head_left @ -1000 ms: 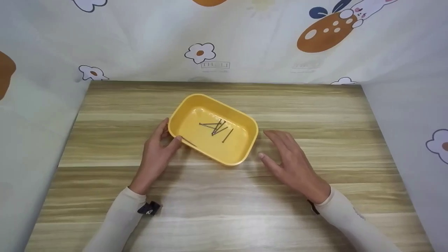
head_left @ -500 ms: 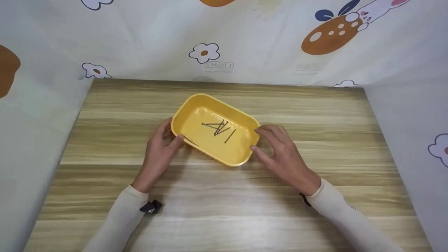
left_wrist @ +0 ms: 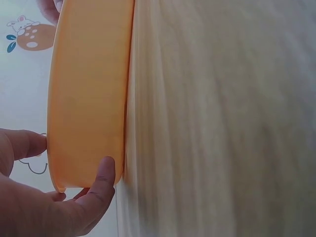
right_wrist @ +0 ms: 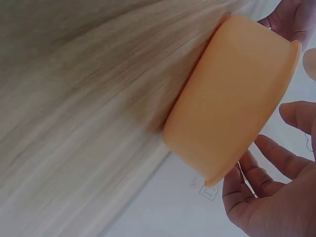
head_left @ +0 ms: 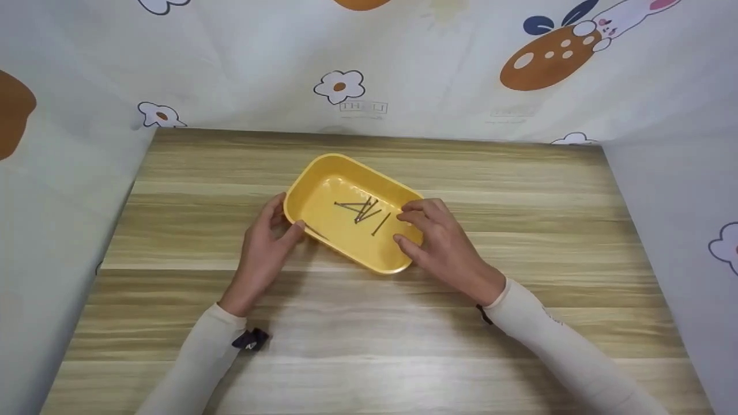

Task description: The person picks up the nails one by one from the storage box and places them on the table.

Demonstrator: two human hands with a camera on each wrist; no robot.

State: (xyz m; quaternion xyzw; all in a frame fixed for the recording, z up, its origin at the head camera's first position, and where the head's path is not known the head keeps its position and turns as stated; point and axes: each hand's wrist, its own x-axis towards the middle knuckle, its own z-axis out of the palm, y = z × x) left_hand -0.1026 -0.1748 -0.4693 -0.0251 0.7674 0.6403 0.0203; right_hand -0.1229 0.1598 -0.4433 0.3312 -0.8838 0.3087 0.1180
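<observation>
A yellow plastic tray stands aslant on the table. Several dark nails lie crossed on its floor, with a separate nail just right of them. Another thin nail lies along the near wall by my left thumb. My left hand holds the tray's left end, thumb at the rim and fingers against the outer wall, as the left wrist view also shows. Over the tray's right end, my right hand reaches with loosely bent, parted fingers and nothing between them. Its palm is hidden in the head view.
The wood-grain table runs up to a pale cloth backdrop printed with flowers and a rabbit. Cloth side walls flank the table left and right. Black straps sit at both wrists.
My right hand has moved left from beside the tray to above its right end, fingertips passing over the rim. The left hand keeps its place on the tray, and the nails lie as before.
</observation>
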